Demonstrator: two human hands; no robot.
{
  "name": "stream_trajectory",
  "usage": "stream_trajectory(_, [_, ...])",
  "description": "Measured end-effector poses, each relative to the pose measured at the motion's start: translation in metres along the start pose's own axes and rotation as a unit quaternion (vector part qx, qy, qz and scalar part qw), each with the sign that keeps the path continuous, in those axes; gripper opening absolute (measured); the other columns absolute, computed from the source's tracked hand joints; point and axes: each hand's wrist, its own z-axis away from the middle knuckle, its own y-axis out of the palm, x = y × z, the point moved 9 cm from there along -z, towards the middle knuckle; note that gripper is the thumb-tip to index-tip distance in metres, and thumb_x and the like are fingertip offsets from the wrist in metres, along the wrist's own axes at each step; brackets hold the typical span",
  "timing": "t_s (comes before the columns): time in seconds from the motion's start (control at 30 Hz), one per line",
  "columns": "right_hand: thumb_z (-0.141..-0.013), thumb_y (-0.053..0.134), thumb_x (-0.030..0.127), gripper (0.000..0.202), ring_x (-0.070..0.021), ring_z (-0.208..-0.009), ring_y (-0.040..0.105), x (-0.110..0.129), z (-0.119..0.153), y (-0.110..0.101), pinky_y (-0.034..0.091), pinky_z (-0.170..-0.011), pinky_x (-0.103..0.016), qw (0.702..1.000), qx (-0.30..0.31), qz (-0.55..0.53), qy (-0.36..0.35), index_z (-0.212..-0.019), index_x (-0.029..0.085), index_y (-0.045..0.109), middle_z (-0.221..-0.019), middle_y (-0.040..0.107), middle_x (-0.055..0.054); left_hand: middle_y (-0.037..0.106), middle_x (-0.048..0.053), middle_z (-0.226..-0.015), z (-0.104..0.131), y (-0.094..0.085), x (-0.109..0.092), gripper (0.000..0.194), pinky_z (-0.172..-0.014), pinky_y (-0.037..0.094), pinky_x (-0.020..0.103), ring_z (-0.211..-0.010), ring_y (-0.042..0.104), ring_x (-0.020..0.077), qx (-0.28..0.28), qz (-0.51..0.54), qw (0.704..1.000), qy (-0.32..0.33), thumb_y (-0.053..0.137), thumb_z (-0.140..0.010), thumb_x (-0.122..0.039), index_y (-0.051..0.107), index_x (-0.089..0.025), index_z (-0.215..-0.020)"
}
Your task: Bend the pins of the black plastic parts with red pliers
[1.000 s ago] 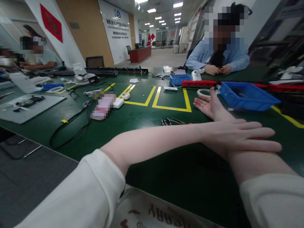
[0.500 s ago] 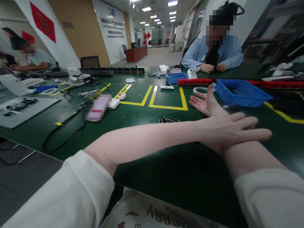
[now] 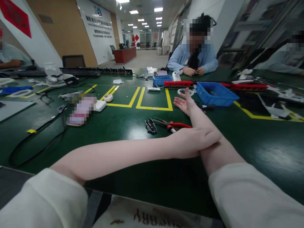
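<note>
My left arm reaches across the front of me, and my left hand (image 3: 194, 142) is wrapped on my right forearm (image 3: 213, 147), its fingertips partly hidden. Beyond it, my right hand (image 3: 185, 103) is held out with fingers spread and nothing in it. It is close to a white ring-shaped roll (image 3: 182, 91) and a blue bin (image 3: 215, 96). Behind my left hand lie red-handled pliers (image 3: 172, 125), part of them covered by that hand. A small black and silver part (image 3: 150, 125) sits beside their jaws.
A pixelated phone (image 3: 82, 110), a white case (image 3: 100, 105) and a small tape roll (image 3: 108, 98) lie on the green table (image 3: 118, 123). A black cable (image 3: 35, 136) loops at left. Yellow tape (image 3: 154, 108) marks the tabletop. Across it sits a person in blue (image 3: 194, 57).
My left hand has shifted from outstretched fingers over my right forearm to being wrapped on it. The view has turned right, and the pliers have come into fuller sight.
</note>
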Motion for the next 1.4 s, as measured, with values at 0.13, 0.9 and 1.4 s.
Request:
stream_trajectory(0.13, [-0.092, 0.046, 0.064, 0.053, -0.0165, -0.086, 0.067, 0.006, 0.007, 0.008, 0.059, -0.074, -0.030, 0.997, 0.023, 0.074, -0.020, -0.118, 0.018, 0.053, -0.095, 0.065, -0.007, 0.068, 0.000, -0.083, 0.031, 0.020, -0.019, 0.010, -0.059, 0.042, 0.024, -0.076, 0.065, 0.0141, 0.018, 0.009, 0.999, 0.049, 0.052, -0.090, -0.012, 0.057, -0.018, -0.084])
stream_trajectory(0.9, [-0.088, 0.056, 0.054, 0.066, -0.0360, -0.120, 0.055, 0.015, 0.204, 0.027, 0.046, -0.100, -0.055, 0.673, 0.161, 0.667, -0.276, -0.137, 0.010, 0.051, -0.132, 0.058, -0.020, 0.038, 0.015, -0.150, 0.118, -0.022, 0.131, 0.086, -0.110, 0.036, 0.053, -0.134, 0.041, 0.0350, -0.057, 0.010, 0.976, -0.209, 0.069, -0.079, -0.052, 0.028, -0.021, -0.148])
stream_trajectory(1.4, [-0.082, 0.068, 0.041, 0.041, -0.0280, -0.099, 0.066, 0.031, 0.194, 0.007, 0.058, -0.083, -0.044, 0.735, 0.142, 0.588, -0.305, -0.118, 0.023, 0.063, -0.111, 0.065, -0.009, 0.057, 0.010, -0.131, 0.126, -0.019, 0.154, 0.054, -0.100, 0.050, 0.049, -0.121, 0.057, 0.0288, -0.057, 0.125, 0.953, -0.271, 0.069, -0.084, -0.047, 0.048, -0.022, -0.128])
